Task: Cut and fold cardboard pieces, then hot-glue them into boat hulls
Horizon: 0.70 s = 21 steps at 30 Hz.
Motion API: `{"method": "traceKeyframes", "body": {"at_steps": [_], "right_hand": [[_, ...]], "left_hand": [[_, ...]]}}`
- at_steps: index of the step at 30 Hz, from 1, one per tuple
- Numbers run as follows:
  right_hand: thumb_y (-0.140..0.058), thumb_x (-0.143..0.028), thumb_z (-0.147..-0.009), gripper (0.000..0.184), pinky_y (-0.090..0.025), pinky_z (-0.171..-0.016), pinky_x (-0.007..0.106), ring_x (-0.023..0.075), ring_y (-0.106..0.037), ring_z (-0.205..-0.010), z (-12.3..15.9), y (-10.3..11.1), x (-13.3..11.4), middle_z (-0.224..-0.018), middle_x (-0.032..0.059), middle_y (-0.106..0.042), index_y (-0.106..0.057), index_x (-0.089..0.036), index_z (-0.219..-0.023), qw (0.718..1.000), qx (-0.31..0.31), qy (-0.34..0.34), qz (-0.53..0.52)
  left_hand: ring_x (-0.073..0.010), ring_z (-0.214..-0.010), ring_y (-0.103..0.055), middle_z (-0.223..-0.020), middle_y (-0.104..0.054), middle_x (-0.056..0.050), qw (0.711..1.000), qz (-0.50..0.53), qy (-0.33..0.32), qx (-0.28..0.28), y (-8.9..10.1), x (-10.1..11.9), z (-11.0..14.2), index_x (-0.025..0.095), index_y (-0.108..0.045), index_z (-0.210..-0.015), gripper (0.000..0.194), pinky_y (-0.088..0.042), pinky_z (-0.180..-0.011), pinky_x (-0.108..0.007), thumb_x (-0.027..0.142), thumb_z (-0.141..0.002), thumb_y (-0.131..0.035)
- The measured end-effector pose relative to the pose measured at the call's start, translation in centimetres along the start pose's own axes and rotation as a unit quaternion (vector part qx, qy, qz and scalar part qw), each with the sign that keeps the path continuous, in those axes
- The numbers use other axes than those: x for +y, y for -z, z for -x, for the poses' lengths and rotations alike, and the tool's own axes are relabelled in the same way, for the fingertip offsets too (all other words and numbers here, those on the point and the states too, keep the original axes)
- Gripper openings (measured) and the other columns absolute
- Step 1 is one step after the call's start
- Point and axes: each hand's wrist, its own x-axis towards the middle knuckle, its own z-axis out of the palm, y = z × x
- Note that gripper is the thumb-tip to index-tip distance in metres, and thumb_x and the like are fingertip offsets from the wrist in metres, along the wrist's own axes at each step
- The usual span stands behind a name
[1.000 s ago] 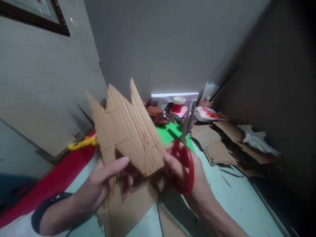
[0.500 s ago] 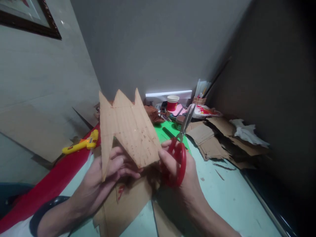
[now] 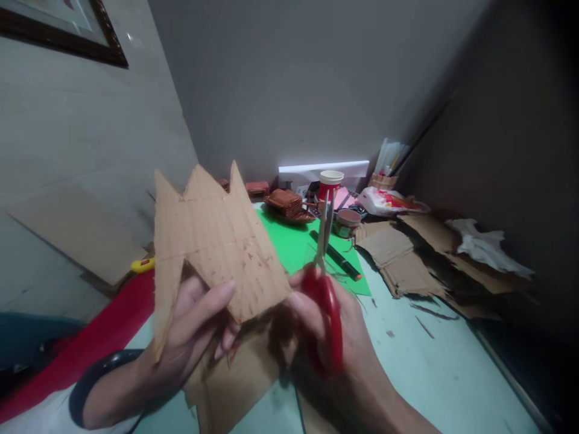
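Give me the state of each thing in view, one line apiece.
Cardboard cutout: held up, top edge pointed, surface marked with lines.
Red scissors: blades up, slightly apart.
Left hand: gripping the cutout, thumb on its front.
Right hand: holding the scissors, thumb at the cutout's corner.
Black marker: lying on green sheet.
Red cup: upright.
Small jar: upright, lid unclear.
Cardboard scraps: piled, ragged-edged.

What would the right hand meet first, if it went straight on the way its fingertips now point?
Most likely the spiked cardboard piece: the right hand points towards its lower right corner and seems to touch it there, though depth is hard to judge.
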Motion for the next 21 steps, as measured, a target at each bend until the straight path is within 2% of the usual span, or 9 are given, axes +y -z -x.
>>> {"method": "traceKeyframes", "body": {"at_steps": [4, 6, 7, 9, 12, 13, 15, 18, 21], "right_hand": [[-0.079, -0.059, -0.066, 0.049, -0.037, -0.05, 0.021, 0.0104, -0.045, -0.056, -0.2, 0.2, 0.5, -0.066, -0.0026, -0.052, -0.059, -0.018, -0.081, 0.997, -0.068, -0.023, -0.024], [-0.079, -0.06, -0.065, 0.047, -0.038, -0.049, 0.022, 0.0118, -0.046, -0.056, -0.4, 0.0, 1.6, -0.064, -0.002, -0.05, -0.06, -0.019, -0.077, 0.993, -0.103, -0.034, -0.044], [-0.08, -0.061, -0.063, 0.047, -0.039, -0.046, 0.022, 0.0129, -0.049, -0.055, -0.5, -0.2, 2.3, -0.063, -0.0007, -0.052, -0.062, -0.019, -0.074, 0.989, -0.113, -0.06, -0.068], [-0.074, -0.065, -0.071, 0.047, -0.042, -0.046, 0.023, 0.0141, -0.053, -0.054, -0.6, -1.1, 3.8, -0.063, 0.0021, -0.055, -0.062, -0.019, -0.07, 0.985, -0.12, -0.09, -0.089], [-0.06, -0.072, -0.08, 0.055, -0.045, -0.045, 0.022, 0.0134, -0.056, -0.051, -0.2, -2.7, 5.9, -0.06, 0.0026, -0.055, -0.059, -0.019, -0.067, 0.978, -0.092, -0.125, -0.137], [-0.056, -0.074, -0.081, 0.057, -0.045, -0.044, 0.021, 0.0132, -0.056, -0.051, -0.1, -3.2, 6.4, -0.057, 0.0019, -0.053, -0.057, -0.019, -0.065, 0.976, -0.061, -0.128, -0.167], [-0.054, -0.075, -0.082, 0.058, -0.048, -0.047, 0.021, 0.0141, -0.06, -0.054, 0.3, -3.8, 6.9, -0.058, 0.0021, -0.054, -0.056, -0.019, -0.065, 0.969, -0.043, -0.141, -0.198], [-0.054, -0.072, -0.085, 0.056, -0.052, -0.054, 0.025, 0.0156, -0.063, -0.06, 0.8, -3.5, 6.4, -0.065, 0.0049, -0.061, -0.061, -0.018, -0.071, 0.974, -0.092, -0.142, -0.152], [-0.065, -0.066, -0.08, 0.047, -0.052, -0.058, 0.026, 0.0178, -0.064, -0.066, 1.3, -2.6, 5.3, -0.071, 0.0055, -0.066, -0.067, -0.019, -0.076, 0.98, -0.153, -0.11, -0.062]], "left_hand": [[-0.009, -0.042, -0.055, -0.054, -0.061, 0.003, 0.997, 0.025, -0.034, 0.069, 0.4, 0.7, -0.2, 0.019, -0.059, -0.076, 0.026, -0.043, -0.037, -0.015, 0.039, -0.079, -0.076], [-0.0084, -0.042, -0.054, -0.053, -0.061, 0.003, 0.995, 0.011, -0.044, 0.087, 0.8, 0.8, -0.2, 0.019, -0.058, -0.075, 0.029, -0.042, -0.038, -0.014, 0.042, -0.082, -0.073], [-0.0082, -0.042, -0.054, -0.054, -0.061, 0.002, 0.995, 0.006, -0.05, 0.091, 1.0, 0.8, -0.2, 0.018, -0.058, -0.075, 0.03, -0.041, -0.038, -0.014, 0.043, -0.083, -0.072], [-0.0079, -0.043, -0.054, -0.057, -0.063, 0.002, 0.993, 0.004, -0.073, 0.095, 1.2, 0.9, -0.1, 0.019, -0.058, -0.076, 0.03, -0.04, -0.038, -0.014, 0.045, -0.083, -0.072], [-0.0076, -0.044, -0.056, -0.059, -0.065, 0.003, 0.988, 0.005, -0.11, 0.11, 1.3, 1.2, -0.3, 0.019, -0.061, -0.075, 0.029, -0.041, -0.039, -0.014, 0.044, -0.083, -0.072], [-0.0074, -0.044, -0.056, -0.059, -0.065, 0.003, 0.986, 0.0, -0.121, 0.115, 1.3, 1.3, -0.3, 0.018, -0.063, -0.074, 0.03, -0.041, -0.039, -0.014, 0.044, -0.083, -0.073], [-0.0074, -0.046, -0.056, -0.06, -0.065, 0.002, 0.981, -0.01, -0.147, 0.124, 1.2, 1.6, -0.5, 0.017, -0.065, -0.072, 0.03, -0.042, -0.04, -0.014, 0.045, -0.083, -0.072], [-0.0079, -0.048, -0.057, -0.061, -0.066, 0.002, 0.977, -0.018, -0.173, 0.12, 1.2, 1.9, -0.6, 0.018, -0.068, -0.072, 0.029, -0.044, -0.042, -0.015, 0.044, -0.084, -0.072], [-0.009, -0.046, -0.057, -0.06, -0.066, 0.002, 0.981, -0.02, -0.157, 0.111, 1.2, 1.6, -0.5, 0.018, -0.069, -0.071, 0.03, -0.045, -0.04, -0.015, 0.046, -0.082, -0.073]]}}
